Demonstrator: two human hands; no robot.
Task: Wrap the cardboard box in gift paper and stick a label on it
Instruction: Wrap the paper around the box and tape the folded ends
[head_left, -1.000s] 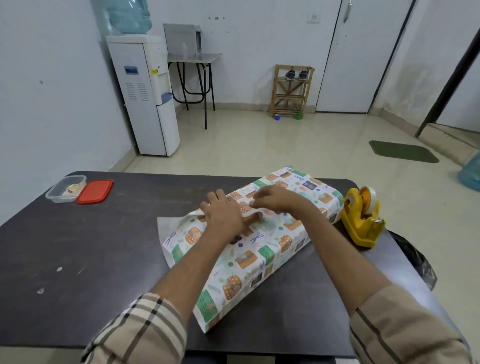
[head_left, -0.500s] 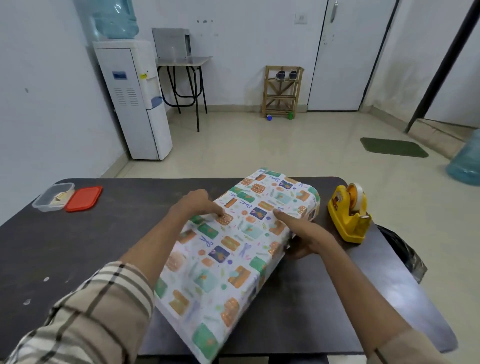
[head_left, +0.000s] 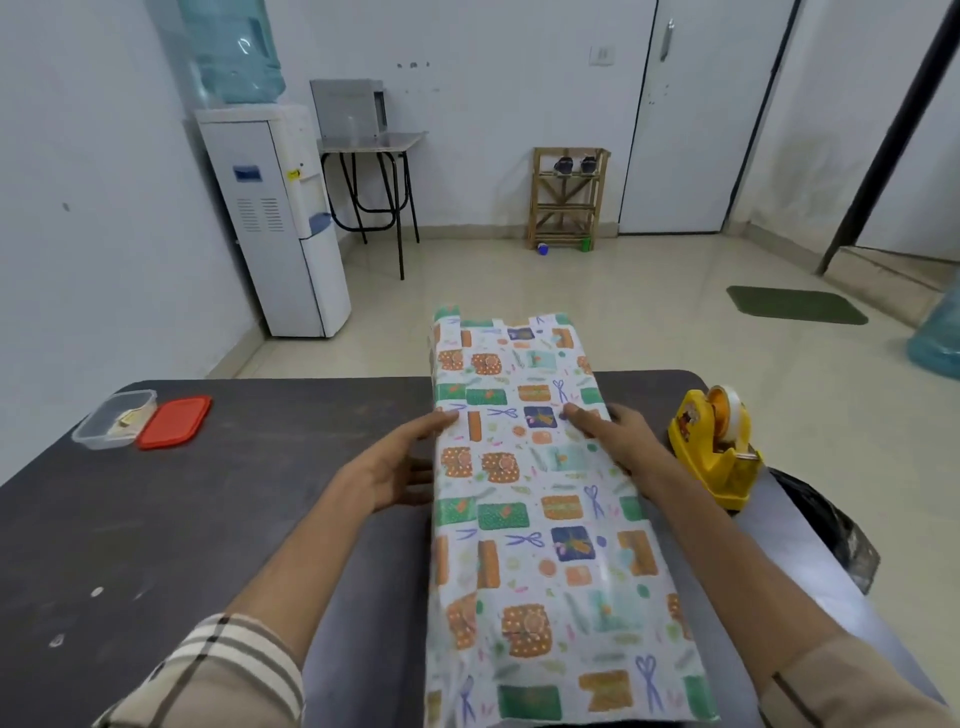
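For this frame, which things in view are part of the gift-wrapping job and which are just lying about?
Part of the job:
- wrapped box, gripped at its sides by the left hand and right hand
- yellow tape dispenser

Lying about:
- clear plastic container with its red lid alongside, on the dark table
- water dispenser
- wooden shoe rack
- green floor mat
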